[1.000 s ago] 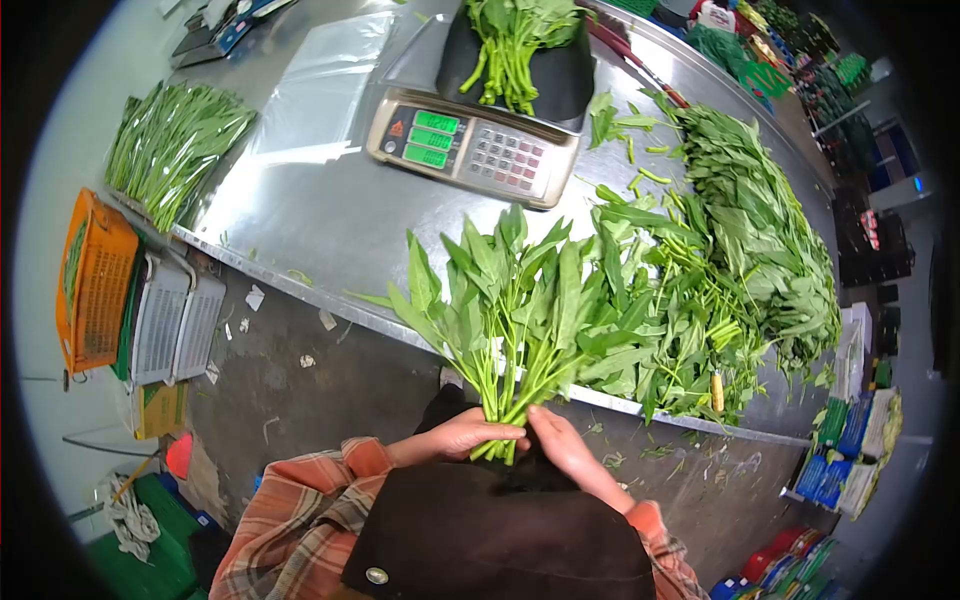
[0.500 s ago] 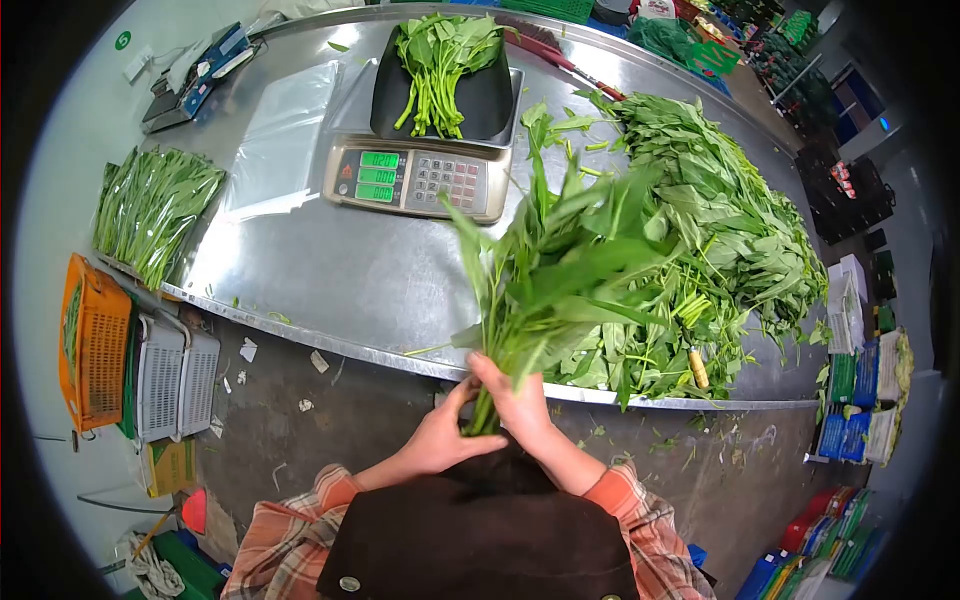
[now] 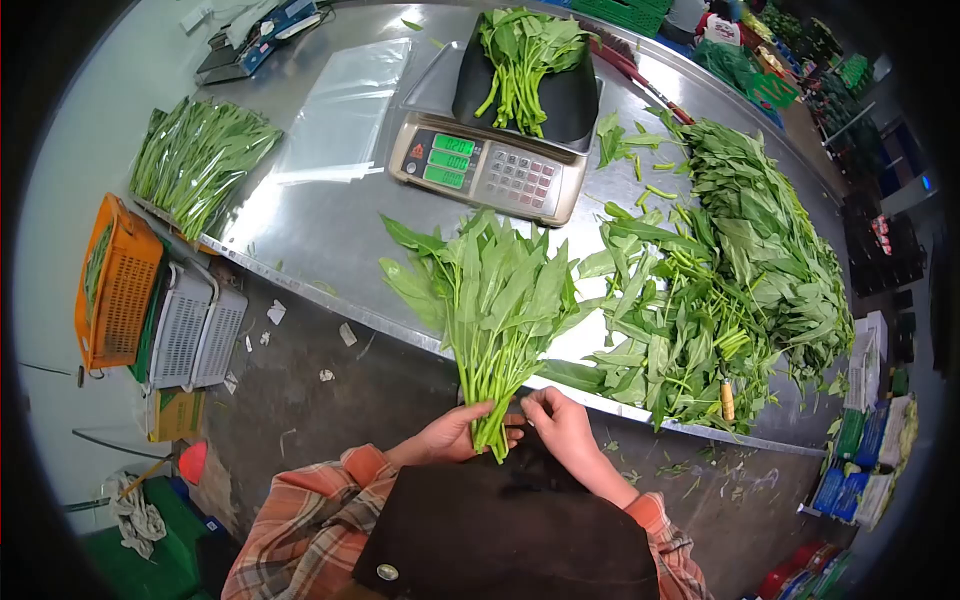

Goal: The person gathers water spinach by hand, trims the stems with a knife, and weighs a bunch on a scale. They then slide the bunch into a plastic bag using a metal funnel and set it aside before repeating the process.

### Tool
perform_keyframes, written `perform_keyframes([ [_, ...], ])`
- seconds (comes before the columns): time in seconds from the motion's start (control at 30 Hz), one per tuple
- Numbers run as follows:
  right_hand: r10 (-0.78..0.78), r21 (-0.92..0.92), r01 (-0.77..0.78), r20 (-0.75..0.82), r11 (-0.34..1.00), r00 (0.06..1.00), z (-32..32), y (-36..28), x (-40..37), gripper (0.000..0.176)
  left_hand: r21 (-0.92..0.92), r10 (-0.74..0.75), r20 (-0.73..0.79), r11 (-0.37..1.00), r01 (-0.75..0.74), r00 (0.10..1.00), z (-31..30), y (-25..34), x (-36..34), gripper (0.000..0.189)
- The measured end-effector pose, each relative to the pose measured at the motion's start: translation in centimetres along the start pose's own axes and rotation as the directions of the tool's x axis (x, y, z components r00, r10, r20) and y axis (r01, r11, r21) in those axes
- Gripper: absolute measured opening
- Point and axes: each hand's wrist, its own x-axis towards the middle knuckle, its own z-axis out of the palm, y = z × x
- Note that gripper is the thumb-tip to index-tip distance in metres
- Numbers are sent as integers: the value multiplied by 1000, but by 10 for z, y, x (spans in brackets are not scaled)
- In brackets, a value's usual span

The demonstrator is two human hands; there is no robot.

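Note:
My left hand [image 3: 458, 432] is wrapped round the lower stems of a bunch of water spinach [image 3: 495, 300], whose leaves fan out away from me over the table's front edge. Just right of the stems, my right hand [image 3: 563, 428] has its fingertips pinched together; whatever is between them is hidden. Another bunch of water spinach [image 3: 520, 85] lies in the black pan of a digital scale [image 3: 490, 170] with a lit green display. To the right spreads a big heap of loose water spinach [image 3: 770, 240], with a wooden handle [image 3: 727, 400] sticking out near the front.
Clear plastic bags [image 3: 345, 110] lie left of the scale on the metal table [image 3: 330, 235]. Bagged greens [image 3: 200, 165] sit at the table's left end, above an orange basket [image 3: 120, 285] and grey crates [image 3: 185, 330]. A second scale [image 3: 255, 45] stands at the back left.
My right hand has come off the stems and moved to their right. The bunch now stands more upright in my left hand, its leaves swung leftward. The view has shifted and tilted.

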Motion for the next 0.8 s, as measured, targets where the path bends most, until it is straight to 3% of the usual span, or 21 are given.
perform_keyframes([
  [0.1, -299, -111, 289, -95, 951, 949, 6, -37, 23, 14, 126, 5, -60, 992, 2, 998, -6, 0, 4, 34],
  [0.13, -364, -130, 357, -35, 925, 931, 12, -44, 34, 15, 87, 2, -82, 996, 6, 997, -8, -1, 7, 27],
  [0.27, -396, -430, 439, 191, 789, 898, 33, -74, 58, 24, 106, 18, -96, 994, -8, 995, -7, -3, 11, 24],
  [0.4, -337, -593, 341, 123, 729, 933, 27, -64, 62, 22, 152, -5, -139, 988, 27, 990, -6, 1, 7, 23],
  [0.5, -533, -564, 554, 223, 612, 816, 15, -47, 56, 19, 299, -8, -128, 953, 46, 992, -2, 5, 7, 24],
  [0.67, -386, -542, 527, 360, 654, 850, -6, -42, 52, 17, 635, 80, -164, 771, 43, 983, 23, 9, 10, 24],
  [0.8, -447, -518, 558, 334, 648, 829, -10, -37, 51, 18, 758, 165, -201, 650, 46, 966, 35, 10, 11, 34],
])
